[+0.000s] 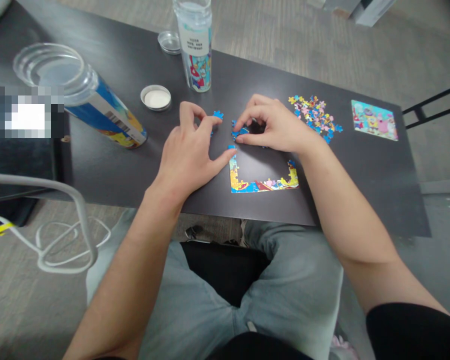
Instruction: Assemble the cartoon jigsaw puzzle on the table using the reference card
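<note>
A partly joined puzzle border (264,187) lies on the dark table, its bottom row and parts of both sides linked. My right hand (272,122) is closed in a pinch on blue puzzle pieces (240,132) just above the border's left side. My left hand (189,145) rests on the table with thumb and fingers apart. Its thumb tip reaches the blue upper end of the border's left side. Beside its index finger lies a blue puzzle piece (218,115), and more blue is partly hidden under those fingers.
Loose puzzle pieces (315,117) lie heaped right of my right hand, with a picture card (375,120) farther right. Two clear-topped canisters (112,110) (197,55) stand at the left and back, near round lids (156,97) (169,42). A white cable (67,185) loops at left.
</note>
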Demonstrator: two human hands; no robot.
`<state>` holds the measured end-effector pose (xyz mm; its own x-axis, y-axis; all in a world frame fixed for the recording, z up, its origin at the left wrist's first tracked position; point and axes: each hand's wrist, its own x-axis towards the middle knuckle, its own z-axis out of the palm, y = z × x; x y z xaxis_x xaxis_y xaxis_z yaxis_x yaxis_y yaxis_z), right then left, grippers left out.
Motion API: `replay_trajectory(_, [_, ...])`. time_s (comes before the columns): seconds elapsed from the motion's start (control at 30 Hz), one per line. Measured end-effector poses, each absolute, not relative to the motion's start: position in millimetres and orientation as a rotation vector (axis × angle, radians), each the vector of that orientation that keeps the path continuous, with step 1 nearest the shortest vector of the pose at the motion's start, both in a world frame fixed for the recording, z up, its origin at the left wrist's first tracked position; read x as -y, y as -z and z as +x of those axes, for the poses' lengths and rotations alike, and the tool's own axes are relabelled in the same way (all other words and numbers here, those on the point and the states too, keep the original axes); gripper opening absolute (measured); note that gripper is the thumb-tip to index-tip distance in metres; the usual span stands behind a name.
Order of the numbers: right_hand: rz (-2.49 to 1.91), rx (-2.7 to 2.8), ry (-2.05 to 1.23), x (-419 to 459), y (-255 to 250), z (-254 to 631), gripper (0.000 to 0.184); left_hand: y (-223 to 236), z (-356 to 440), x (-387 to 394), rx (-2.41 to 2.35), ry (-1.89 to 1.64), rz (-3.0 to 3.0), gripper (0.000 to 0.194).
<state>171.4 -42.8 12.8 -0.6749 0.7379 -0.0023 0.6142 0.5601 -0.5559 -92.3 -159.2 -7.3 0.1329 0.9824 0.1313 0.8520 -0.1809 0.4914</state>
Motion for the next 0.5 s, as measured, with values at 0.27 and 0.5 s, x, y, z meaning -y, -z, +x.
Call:
replay_trajectory(0.27, [-1.088,2.598,-0.921,36.2,-21.0,185.0,0.057,7.8,-95.8,156.1,-1.767,-0.640,2.113,0.062])
replay_trajectory(0.5, [-1.075,2.643,-0.970,40.3,-20.5,182.7,0.061,7.2,-95.6,156.5,-1.771,-0.636,2.107,0.061])
